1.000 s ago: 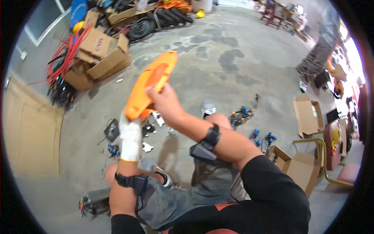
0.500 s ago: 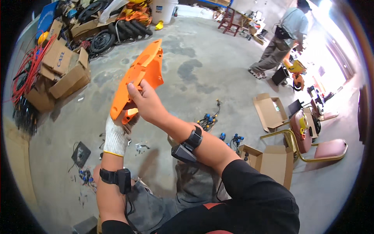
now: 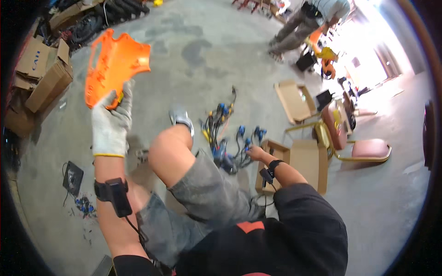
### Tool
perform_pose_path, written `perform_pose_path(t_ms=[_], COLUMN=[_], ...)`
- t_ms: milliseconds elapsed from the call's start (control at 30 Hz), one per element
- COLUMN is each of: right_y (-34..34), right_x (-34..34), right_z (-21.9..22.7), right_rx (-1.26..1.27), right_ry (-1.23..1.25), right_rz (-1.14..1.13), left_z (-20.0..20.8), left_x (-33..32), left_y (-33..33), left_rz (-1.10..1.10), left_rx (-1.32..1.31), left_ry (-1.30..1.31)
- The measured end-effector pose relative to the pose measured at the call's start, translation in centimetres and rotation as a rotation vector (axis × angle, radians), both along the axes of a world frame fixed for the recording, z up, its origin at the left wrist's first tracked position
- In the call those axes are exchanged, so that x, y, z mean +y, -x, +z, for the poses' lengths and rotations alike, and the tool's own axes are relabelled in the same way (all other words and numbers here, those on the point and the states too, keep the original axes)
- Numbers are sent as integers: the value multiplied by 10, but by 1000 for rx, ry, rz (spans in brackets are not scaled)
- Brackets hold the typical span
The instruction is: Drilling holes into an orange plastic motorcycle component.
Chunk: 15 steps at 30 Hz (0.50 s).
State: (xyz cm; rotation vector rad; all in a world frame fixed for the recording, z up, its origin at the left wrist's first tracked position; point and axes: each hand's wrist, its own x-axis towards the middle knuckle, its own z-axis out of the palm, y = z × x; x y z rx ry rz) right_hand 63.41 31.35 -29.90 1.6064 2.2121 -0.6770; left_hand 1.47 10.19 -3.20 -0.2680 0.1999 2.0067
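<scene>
My left hand (image 3: 112, 120), in a white knit glove with a yellow cuff edge, grips an orange plastic panel (image 3: 120, 57) by its lower end and holds it up at the left. The panel is curved, with cut-outs along one side; its inner face shows. Low on the right, my bare right hand (image 3: 254, 152) is down at blue-plugged black cables (image 3: 241, 131) beside an open cardboard box. Its fingers look partly curled near a blue plug, but they are small and partly hidden, so their grip is unclear. More cables and a blue-and-black item (image 3: 224, 158) lie beside my knee.
A pink padded chair (image 3: 371, 148) stands at the right, near an open flat carton (image 3: 296, 102). Cardboard boxes (image 3: 48, 76) crowd the left. A black flat part (image 3: 72, 178) and small pieces lie on the floor at lower left. Another person (image 3: 308, 23) bends over at the far right.
My right hand has let go of the orange panel and moved down right to the cables. The panel, now in my left hand alone, has turned and shifted left. The view has shifted.
</scene>
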Motion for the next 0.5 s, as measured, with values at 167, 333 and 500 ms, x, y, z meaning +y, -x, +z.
perform_pose_path(t_ms=[167, 333, 500], right_y=[8, 35, 131], right_x=[-106, -131, -96], right_z=[-61, -92, -82], right_rx=[-435, -60, 63], right_ry=[482, 150, -48], right_rz=[-32, -181, -104], left_z=[-4, 13, 10], left_x=[-53, -95, -118], left_y=[50, 45, 61], left_rz=[24, -58, -101], left_rx=[9, -8, 46], left_ry=[-8, -7, -40])
